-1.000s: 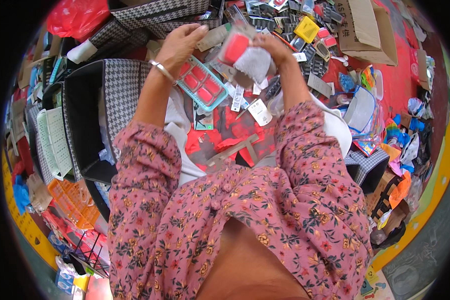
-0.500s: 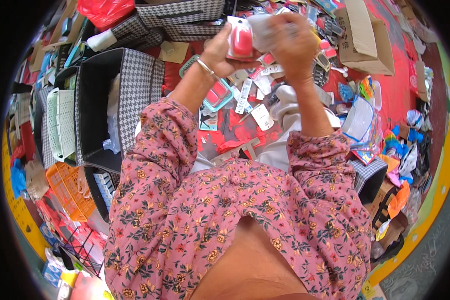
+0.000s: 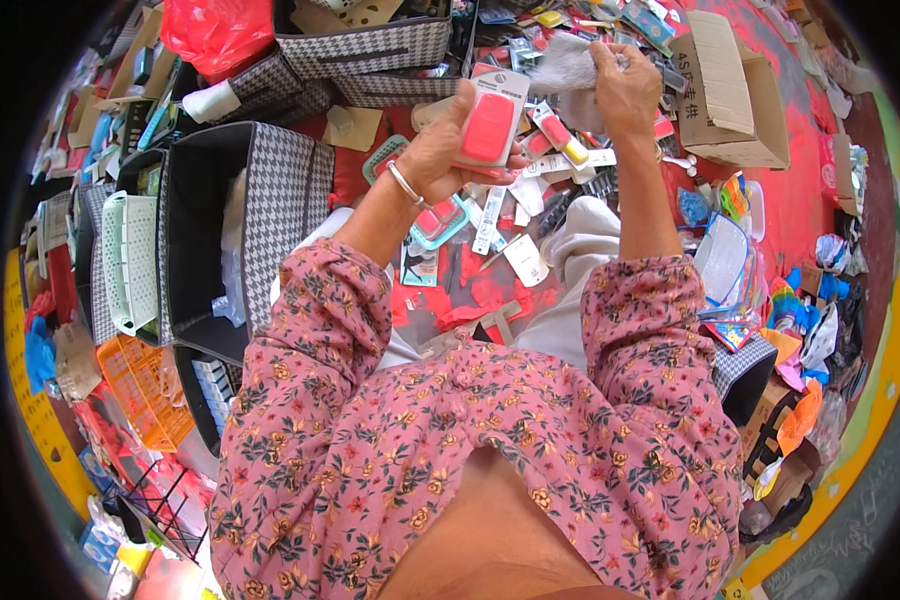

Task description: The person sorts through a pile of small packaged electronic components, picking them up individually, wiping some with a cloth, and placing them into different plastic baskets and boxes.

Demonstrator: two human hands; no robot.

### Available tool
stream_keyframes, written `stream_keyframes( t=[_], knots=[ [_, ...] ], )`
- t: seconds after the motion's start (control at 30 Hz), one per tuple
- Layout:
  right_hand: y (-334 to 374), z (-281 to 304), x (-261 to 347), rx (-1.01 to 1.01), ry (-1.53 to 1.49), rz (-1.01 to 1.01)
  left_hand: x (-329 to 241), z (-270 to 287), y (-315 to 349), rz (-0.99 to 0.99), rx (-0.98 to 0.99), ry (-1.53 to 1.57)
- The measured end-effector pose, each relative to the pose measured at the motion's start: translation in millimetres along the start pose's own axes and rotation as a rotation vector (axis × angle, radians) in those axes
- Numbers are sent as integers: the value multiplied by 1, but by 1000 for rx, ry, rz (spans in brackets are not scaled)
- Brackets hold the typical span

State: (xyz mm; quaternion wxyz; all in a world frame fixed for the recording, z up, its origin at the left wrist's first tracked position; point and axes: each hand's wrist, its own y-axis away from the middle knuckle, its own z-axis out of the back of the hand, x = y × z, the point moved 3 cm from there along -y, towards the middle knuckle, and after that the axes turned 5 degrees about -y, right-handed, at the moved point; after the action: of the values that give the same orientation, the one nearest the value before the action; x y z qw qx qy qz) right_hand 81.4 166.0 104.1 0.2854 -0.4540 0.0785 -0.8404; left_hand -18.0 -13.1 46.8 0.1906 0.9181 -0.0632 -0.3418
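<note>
Holding hand: left hand (image 3: 438, 152) grips the red packet (image 3: 487, 130), thumb along its left side, fingers beneath, over the scattered goods.
Right hand: right hand (image 3: 630, 95), to the packet's right, pinches a wispy grey bundle (image 3: 567, 68), its kind unclear.
Packet, progress: lifted and face up; handling looks under way, not finished.
Loose goods, left over: a red-and-yellow pack (image 3: 560, 135) lies right of the packet, a white card (image 3: 525, 261) nearer the person; the full count cannot be told.
Teal tray: the tray (image 3: 436, 240) sits below-left of the packet, partly hidden.
Edges: a houndstooth box (image 3: 295, 185) stands left of the packet, a cardboard box (image 3: 705, 90) well right.
Room: narrow between packet and bundle, possibly touching; wider red surface (image 3: 790, 195) shows far right of the packet.
</note>
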Motion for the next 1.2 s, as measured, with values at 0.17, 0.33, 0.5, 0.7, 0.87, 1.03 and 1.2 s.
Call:
stream_keyframes(
  t=[0.17,0.33,0.5,0.7,0.87,1.03,1.2],
  knots=[
    [23,-15,45,135,-176,397,0,-13,-4,-144,-52,-317],
    [33,-40,16,526,153,530,2,-7,-1,-135,-146,-326],
    [12,-2,-11,376,443,95,-17,5,-3,-189,-182,-22],
    [18,-32,4,196,-634,-452,-5,21,-14,-118,-52,388],
    [40,-56,28,204,-603,-350,5,13,-13,-134,-217,429],
    [73,-78,36,482,-1048,-710,2,38,-25,-320,-432,411],
    [99,-71,48,968,-1069,-823,-15,57,-16,-447,-567,251]
  ],
)
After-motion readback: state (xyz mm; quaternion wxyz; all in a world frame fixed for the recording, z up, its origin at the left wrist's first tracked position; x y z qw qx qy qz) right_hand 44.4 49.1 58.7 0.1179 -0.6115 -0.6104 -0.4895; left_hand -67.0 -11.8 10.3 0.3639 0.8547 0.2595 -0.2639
